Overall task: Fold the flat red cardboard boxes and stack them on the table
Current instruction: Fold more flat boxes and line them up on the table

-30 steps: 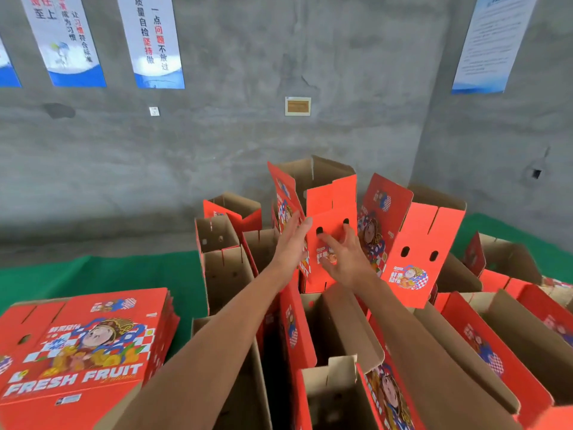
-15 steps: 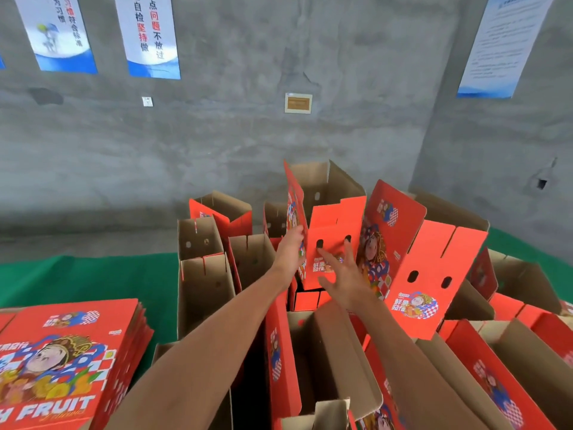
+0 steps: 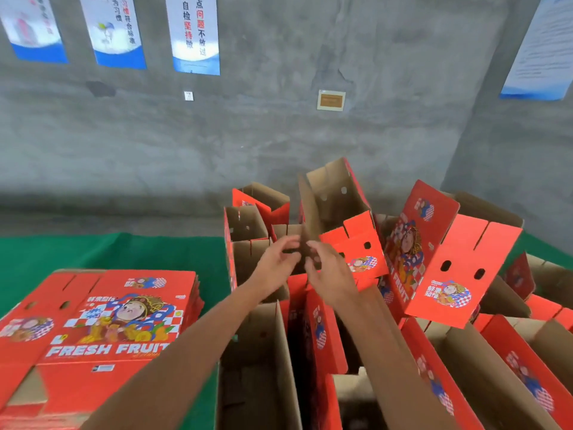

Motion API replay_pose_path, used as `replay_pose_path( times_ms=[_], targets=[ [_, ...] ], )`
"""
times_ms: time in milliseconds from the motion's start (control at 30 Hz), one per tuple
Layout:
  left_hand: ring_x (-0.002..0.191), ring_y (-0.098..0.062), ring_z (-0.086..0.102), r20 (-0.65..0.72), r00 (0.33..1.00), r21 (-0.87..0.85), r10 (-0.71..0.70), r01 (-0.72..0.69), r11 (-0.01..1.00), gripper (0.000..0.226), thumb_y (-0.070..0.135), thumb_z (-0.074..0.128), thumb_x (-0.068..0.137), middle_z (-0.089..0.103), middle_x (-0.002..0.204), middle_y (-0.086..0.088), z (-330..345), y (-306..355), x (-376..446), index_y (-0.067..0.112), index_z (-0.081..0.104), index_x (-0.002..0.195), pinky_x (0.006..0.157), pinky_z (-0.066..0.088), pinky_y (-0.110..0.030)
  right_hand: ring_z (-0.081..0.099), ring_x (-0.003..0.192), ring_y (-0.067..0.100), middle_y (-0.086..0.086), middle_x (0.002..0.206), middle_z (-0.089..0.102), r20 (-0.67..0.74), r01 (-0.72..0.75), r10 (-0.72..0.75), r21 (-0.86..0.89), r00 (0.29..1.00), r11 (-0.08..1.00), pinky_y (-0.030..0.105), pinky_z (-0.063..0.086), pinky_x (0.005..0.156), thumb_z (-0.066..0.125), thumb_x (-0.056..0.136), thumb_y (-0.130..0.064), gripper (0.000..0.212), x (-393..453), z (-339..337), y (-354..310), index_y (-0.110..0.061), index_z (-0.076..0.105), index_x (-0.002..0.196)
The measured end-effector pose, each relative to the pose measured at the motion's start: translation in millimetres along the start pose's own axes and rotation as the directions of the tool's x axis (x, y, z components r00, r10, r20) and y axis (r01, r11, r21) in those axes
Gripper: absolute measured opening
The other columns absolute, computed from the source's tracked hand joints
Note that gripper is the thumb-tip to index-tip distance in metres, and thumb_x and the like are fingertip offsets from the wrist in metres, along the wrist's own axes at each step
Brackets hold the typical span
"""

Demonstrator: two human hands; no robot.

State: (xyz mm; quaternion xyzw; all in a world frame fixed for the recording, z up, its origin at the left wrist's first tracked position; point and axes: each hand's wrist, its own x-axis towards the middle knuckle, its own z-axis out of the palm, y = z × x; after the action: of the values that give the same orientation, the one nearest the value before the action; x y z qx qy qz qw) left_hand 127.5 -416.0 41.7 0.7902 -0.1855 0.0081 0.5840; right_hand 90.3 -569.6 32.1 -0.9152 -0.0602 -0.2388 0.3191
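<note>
both hands meet at a brown flap of a half-folded red box [image 3: 338, 212] amid the upright boxes — left hand [image 3: 276, 262] and right hand [image 3: 328, 271] each pinch its edge. the flat stack [image 3: 102, 321] lies on the green desk [image 3: 124, 252] to the left.

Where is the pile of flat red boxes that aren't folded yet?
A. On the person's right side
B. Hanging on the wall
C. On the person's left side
C: the stack of flat boxes lies on the green table left of the left hand, while the folded boxes stand to the right.
</note>
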Motion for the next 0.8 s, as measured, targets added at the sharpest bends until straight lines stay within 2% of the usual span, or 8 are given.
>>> replay_pose_path(
  times_ms=[67,233,300,367,433,533,700,800],
  targets=[
    [0.111,-0.002,0.06,-0.005,1.0,0.102,-0.009,0.01,0.995,0.041,0.003,0.056,0.103,0.062,0.132,0.0,-47,-25,-32,0.013,0.056,0.143,0.097,0.049,-0.012,0.064,0.119,0.022,0.004,0.133,0.065,0.043,0.007,-0.008,0.025,0.999,1.0,0.041,0.05,0.104,0.061,0.099,-0.019,0.042,-7,24,-36,-0.017,0.058,0.141],
    [0.124,-0.021,0.06,-0.152,0.977,0.293,-0.153,0.192,0.937,0.043,0.009,0.06,0.102,0.06,0.139,-0.004,-169,-107,-110,0.011,0.054,0.145,0.104,0.047,-0.028,0.063,0.12,0.016,-0.001,0.134,0.065,0.162,0.006,-0.016,0.064,0.987,0.998,0.033,0.049,0.102,0.059,0.101,-0.026,0.043,-36,96,-115,-0.024,0.055,0.143],
    [0.123,-0.021,0.06,-0.192,0.95,0.384,-0.245,0.303,0.872,0.046,0.017,0.065,0.101,0.059,0.143,-0.006,-215,-137,-140,0.014,0.054,0.146,0.099,0.049,-0.031,0.061,0.124,0.016,-0.001,0.14,0.061,0.255,-0.042,0.015,0.102,0.967,0.994,0.036,0.05,0.104,0.059,0.102,-0.029,0.046,-49,131,-141,-0.024,0.05,0.147],
    [0.133,-0.03,0.056,-0.231,0.911,0.508,-0.343,0.413,0.756,0.048,0.032,0.07,0.097,0.058,0.144,-0.006,-258,-167,-169,0.021,0.057,0.143,0.108,0.047,-0.04,0.062,0.119,0.01,-0.001,0.139,0.06,0.354,-0.101,0.052,0.121,0.934,0.988,0.031,0.053,0.098,0.06,0.102,-0.032,0.047,-64,168,-162,-0.024,0.047,0.147],
    [0.151,-0.039,0.032,-0.268,0.842,0.627,-0.468,0.522,0.578,0.064,0.054,0.071,0.091,0.043,0.158,-0.002,-295,-192,-199,0.035,0.048,0.148,0.123,0.026,-0.057,0.063,0.103,0.002,-0.001,0.131,0.064,0.448,-0.12,0.049,0.133,0.893,0.984,0.022,0.054,0.085,0.062,0.102,-0.031,0.041,-78,203,-180,-0.022,0.05,0.14],
    [0.157,-0.043,0.002,-0.285,0.779,0.687,-0.558,0.572,0.447,0.096,0.079,0.067,0.08,0.005,0.173,-0.005,-337,-222,-239,0.05,0.022,0.159,0.117,0.004,-0.076,0.068,0.098,0.014,0.002,0.117,0.069,0.555,-0.2,0.13,0.066,0.821,0.978,0.039,0.061,0.083,0.062,0.101,-0.023,0.028,-96,247,-197,-0.018,0.053,0.127],
    [0.157,-0.04,-0.003,-0.449,0.75,0.715,-0.485,0.628,0.307,0.09,0.088,0.039,0.086,0.001,0.172,-0.01,-383,-253,-273,0.038,0.023,0.16,0.124,0.007,-0.065,0.065,0.097,0.023,0.008,0.113,0.062,0.609,-0.278,0.377,-0.254,0.698,0.926,0.041,0.058,0.085,0.06,0.097,-0.028,0.025,-129,292,-201,-0.015,0.054,0.118],
    [0.157,-0.041,0.004,-0.47,0.77,0.735,-0.431,0.612,0.292,0.092,0.083,0.033,0.092,0.015,0.168,-0.018,-393,-262,-285,0.02,0.027,0.159,0.127,0.014,-0.059,0.061,0.101,0.025,0.012,0.123,0.056,0.554,-0.335,0.437,-0.28,0.709,0.9,0.036,0.051,0.084,0.057,0.1,-0.025,0.026,-141,303,-200,-0.011,0.053,0.122]
  ],
)
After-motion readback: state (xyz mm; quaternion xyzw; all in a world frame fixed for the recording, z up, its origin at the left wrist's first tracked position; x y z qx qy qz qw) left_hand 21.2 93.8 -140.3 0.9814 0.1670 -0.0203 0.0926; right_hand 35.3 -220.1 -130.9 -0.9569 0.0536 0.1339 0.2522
